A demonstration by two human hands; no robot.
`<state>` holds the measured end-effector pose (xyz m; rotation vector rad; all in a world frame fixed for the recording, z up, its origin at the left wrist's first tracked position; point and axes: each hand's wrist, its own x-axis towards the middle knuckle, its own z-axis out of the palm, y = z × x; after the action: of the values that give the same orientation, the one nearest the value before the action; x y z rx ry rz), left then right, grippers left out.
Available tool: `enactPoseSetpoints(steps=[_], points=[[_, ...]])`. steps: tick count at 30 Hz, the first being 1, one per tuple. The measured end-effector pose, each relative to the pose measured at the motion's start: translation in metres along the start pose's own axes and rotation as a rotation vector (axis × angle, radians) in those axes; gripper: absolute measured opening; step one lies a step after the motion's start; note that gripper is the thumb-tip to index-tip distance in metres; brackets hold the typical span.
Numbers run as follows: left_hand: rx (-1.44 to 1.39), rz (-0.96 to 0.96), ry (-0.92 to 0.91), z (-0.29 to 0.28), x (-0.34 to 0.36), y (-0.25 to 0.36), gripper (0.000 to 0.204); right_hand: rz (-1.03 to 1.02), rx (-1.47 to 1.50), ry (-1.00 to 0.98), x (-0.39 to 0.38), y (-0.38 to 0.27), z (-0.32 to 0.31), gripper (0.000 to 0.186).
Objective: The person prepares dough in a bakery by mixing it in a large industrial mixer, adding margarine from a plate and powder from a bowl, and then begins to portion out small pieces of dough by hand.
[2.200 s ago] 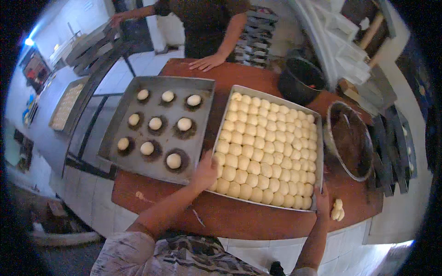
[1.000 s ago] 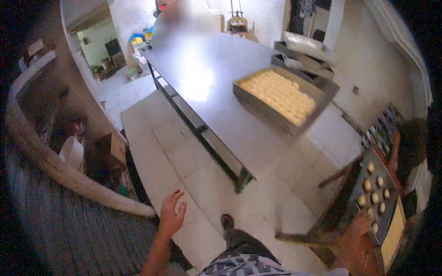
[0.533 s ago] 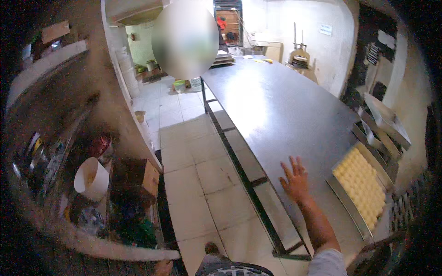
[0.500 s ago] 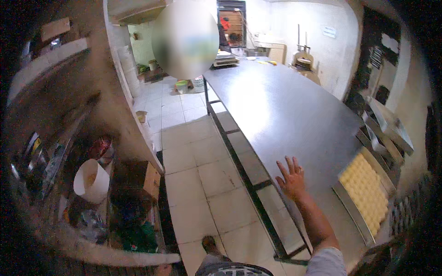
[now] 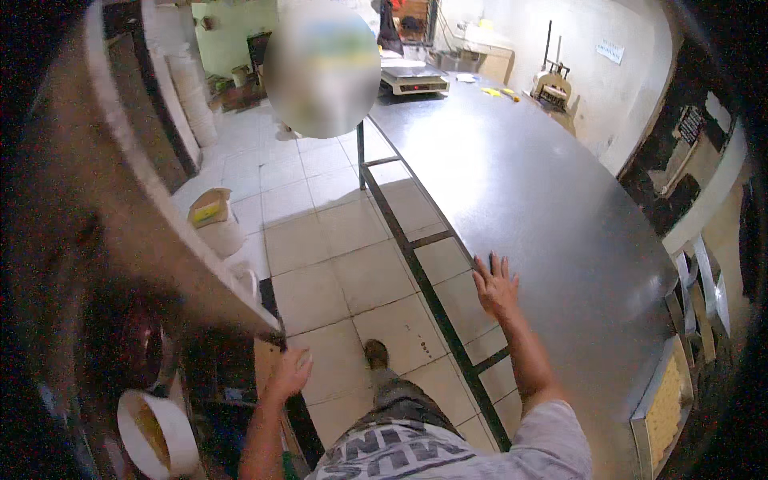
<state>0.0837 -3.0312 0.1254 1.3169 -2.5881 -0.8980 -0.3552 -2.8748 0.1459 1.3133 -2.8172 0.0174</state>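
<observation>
My right hand (image 5: pixel 498 288) rests on or just over the near left edge of a long metal-topped table (image 5: pixel 552 216). Its fingers are spread and hold nothing. Low on the left, my left hand (image 5: pixel 291 373) hangs beside the end of a shelf unit, fingers curled together, with nothing visible in them. A metal tray (image 5: pixel 638 428) lies at the table's near right, filled with rows of pale yellow pieces (image 5: pixel 666 400).
A digital scale (image 5: pixel 414 82) stands at the table's far end. Left are shelves holding a white container (image 5: pixel 158 434); an open sack (image 5: pixel 214 216) sits on the tiled floor (image 5: pixel 320 276). Metal pans (image 5: pixel 704 280) stack at right. A blurred-out person stands ahead.
I have stepped forward along the table, and the scale looks nearer. My left hand has come into view. My right hand stays at the table edge while the tray has dropped lower in view.
</observation>
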Motion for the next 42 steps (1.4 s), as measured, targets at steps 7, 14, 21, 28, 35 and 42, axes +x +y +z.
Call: enactPoseSetpoints(steps=[7,14,21,28,35,42], points=[[-0.044,0.173,-0.163,-0.07,0.25,-0.017,0.044,-0.031,0.087,-0.024,0.246,-0.109,0.001,0.054],[-0.247,-0.14,-0.102,-0.162,0.43,-0.117,0.043,-0.168,0.246,0.004,0.492,-0.231,-0.003,0.056],[-0.083,-0.105,-0.027,-0.285,0.717,-0.222,0.042,-0.338,0.27,0.208,0.729,-0.385,-0.035,0.053],[-0.022,0.471,-0.089,-0.404,1.034,-0.095,0.038,-0.165,0.136,0.524,0.94,-0.401,-0.077,0.052],[0.06,0.242,-0.178,-0.45,1.267,-0.131,0.043,0.328,0.178,0.305,1.098,-0.36,-0.103,0.056],[0.2,-0.112,-0.424,-0.478,1.467,-0.266,0.048,0.75,0.161,0.145,1.172,-0.356,-0.107,0.061]])
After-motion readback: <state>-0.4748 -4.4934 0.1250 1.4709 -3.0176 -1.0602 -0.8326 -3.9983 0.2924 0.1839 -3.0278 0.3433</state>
